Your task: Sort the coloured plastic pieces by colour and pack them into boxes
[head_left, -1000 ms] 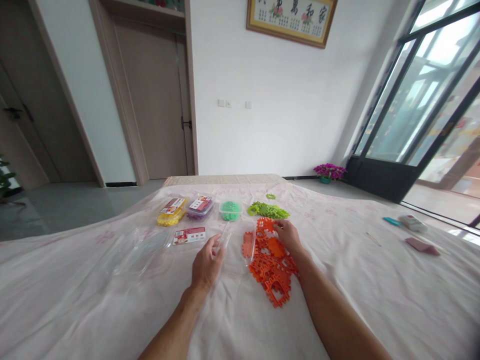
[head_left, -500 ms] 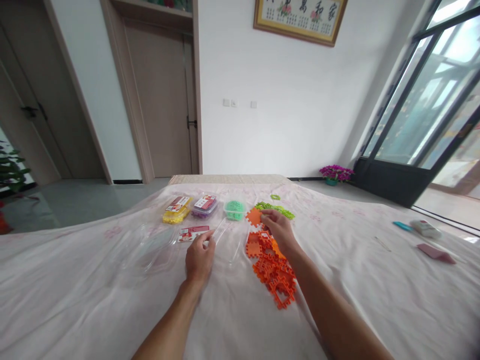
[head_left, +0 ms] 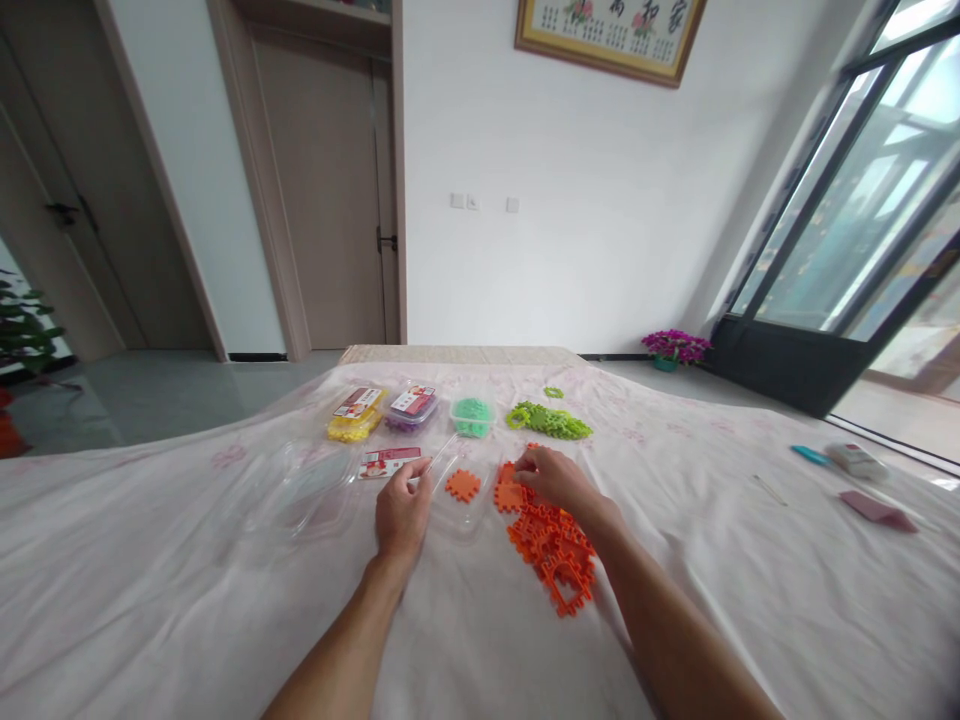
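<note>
My left hand point(head_left: 403, 505) has its thumb and fingers closed on the left rim of a clear plastic box point(head_left: 450, 522). Inside that box lies a single orange interlocking tile point(head_left: 463, 486) with a toothed edge. My right hand point(head_left: 559, 480) is bent over the upper end of a pile of orange tiles point(head_left: 551, 545), fingertips pinched at one tile point(head_left: 509, 496). The hand covers part of the pile. Left of my left hand is a clear plastic lid or tray point(head_left: 307, 500), and just beyond my fingers a red and white label card point(head_left: 388, 463).
Farther back stand boxes of yellow pieces point(head_left: 356, 415), purple pieces point(head_left: 411, 408) and mint-green pieces point(head_left: 472, 417). A lime-green heap point(head_left: 553, 421) lies beyond the orange pile, with one loose green piece point(head_left: 553, 393). At right are a blue object point(head_left: 810, 455), a white packet point(head_left: 855, 460) and a pink item point(head_left: 877, 510).
The orange tile that was in my right hand now lies in the clear box. My right hand has moved down to the orange pile. My left hand stays at the box.
</note>
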A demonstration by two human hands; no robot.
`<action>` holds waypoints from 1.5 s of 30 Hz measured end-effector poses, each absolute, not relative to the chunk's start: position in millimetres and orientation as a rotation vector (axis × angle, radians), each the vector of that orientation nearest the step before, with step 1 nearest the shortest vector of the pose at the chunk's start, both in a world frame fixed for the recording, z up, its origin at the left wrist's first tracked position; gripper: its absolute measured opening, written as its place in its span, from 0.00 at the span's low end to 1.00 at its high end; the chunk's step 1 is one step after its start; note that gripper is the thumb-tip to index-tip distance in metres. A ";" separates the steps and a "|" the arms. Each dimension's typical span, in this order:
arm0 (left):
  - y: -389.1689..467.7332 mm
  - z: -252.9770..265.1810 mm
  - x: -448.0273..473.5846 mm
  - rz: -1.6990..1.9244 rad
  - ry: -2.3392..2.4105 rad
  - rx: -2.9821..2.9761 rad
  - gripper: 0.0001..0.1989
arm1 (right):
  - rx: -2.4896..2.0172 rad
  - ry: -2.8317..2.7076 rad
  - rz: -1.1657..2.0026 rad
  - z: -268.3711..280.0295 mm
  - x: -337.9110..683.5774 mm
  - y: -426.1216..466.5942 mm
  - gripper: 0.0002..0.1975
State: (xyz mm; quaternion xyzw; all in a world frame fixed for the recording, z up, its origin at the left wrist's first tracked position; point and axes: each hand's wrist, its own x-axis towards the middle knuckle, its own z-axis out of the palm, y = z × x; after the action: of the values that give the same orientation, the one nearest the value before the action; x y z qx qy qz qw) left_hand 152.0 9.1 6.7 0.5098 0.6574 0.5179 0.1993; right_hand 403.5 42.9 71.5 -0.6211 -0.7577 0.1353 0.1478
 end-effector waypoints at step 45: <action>12.8 3.8 149.2 1.469 1.799 1.418 0.17 | -1.535 -1.934 0.558 71.9 416.8 55.2 0.08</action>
State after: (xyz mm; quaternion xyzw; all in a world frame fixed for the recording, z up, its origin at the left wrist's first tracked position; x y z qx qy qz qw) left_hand 149.2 12.8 3.8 0.5096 0.6465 0.5280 0.2086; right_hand 416.8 55.2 71.9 -0.5785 -0.7287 0.2103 0.3002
